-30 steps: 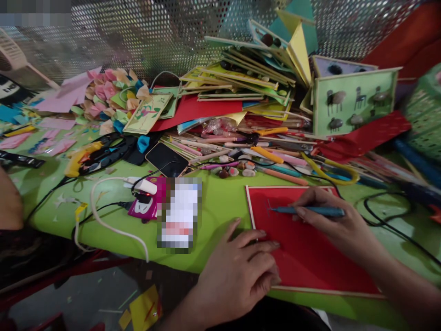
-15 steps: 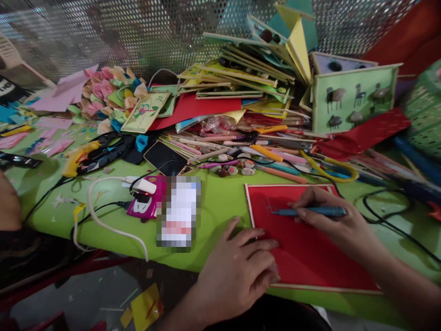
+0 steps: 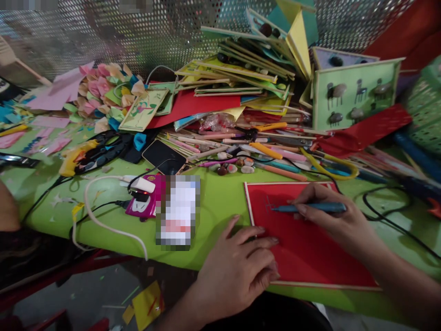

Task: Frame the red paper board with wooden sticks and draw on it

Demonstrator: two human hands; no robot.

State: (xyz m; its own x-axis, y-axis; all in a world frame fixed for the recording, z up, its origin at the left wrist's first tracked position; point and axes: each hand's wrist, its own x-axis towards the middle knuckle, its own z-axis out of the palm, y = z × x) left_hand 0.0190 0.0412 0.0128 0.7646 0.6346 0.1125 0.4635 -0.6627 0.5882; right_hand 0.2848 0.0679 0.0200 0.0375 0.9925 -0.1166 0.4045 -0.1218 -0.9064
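A red board (image 3: 310, 257) edged with pale strips lies on the green table in front of me. Between the fingers of my right hand (image 3: 330, 218) is a blue pen (image 3: 320, 208), its tip touching the board's upper left. Thin dark strokes (image 3: 268, 203) show beside the tip. My left hand (image 3: 241, 266) rests across the board's left edge, fingers stretched and slightly spread, holding nothing. Left of it lies a phone (image 3: 177, 211) with a blurred-out screen.
A purple power strip (image 3: 141, 207) with plugs and a white cable (image 3: 113, 226) lies left. Behind are pens, painted stones (image 3: 232, 168), a dark phone (image 3: 164, 157), a yellow glue gun (image 3: 74, 158), stacked framed boards (image 3: 241, 69) and paper flowers (image 3: 99, 92). A person's arm (image 3: 7, 207) shows at far left.
The pen tip has shifted very slightly, and the strokes beside it look a little fuller. My left hand stays in place; the whole view has moved a touch.
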